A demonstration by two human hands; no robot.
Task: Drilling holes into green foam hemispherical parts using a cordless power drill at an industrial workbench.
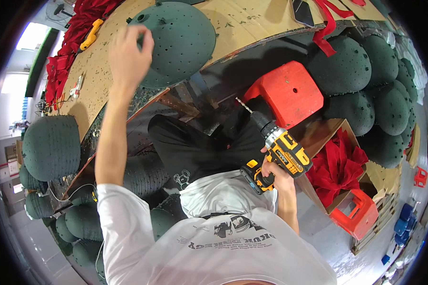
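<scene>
A yellow and black cordless drill (286,151) with a long bit is held by its handle in my right hand (279,178). The drill is over my lap, its bit pointing up and left, apart from the dome. My left hand (128,57) is over the left side of a dark green dome (185,40) dotted with small holes, which lies on the table. Its fingers are curled together near a short round stub (141,18) on the dome. Whatever those fingers pinch, if anything, is hidden.
The brown-covered table (245,28) carries green scraps, a phone (303,13), red ribbon (324,35) and a yellow tool (91,34). Stacked green domes (347,61) stand right and more (52,147) left. A red plastic stool (292,92) and a carton of red fabric (337,166) are beside me.
</scene>
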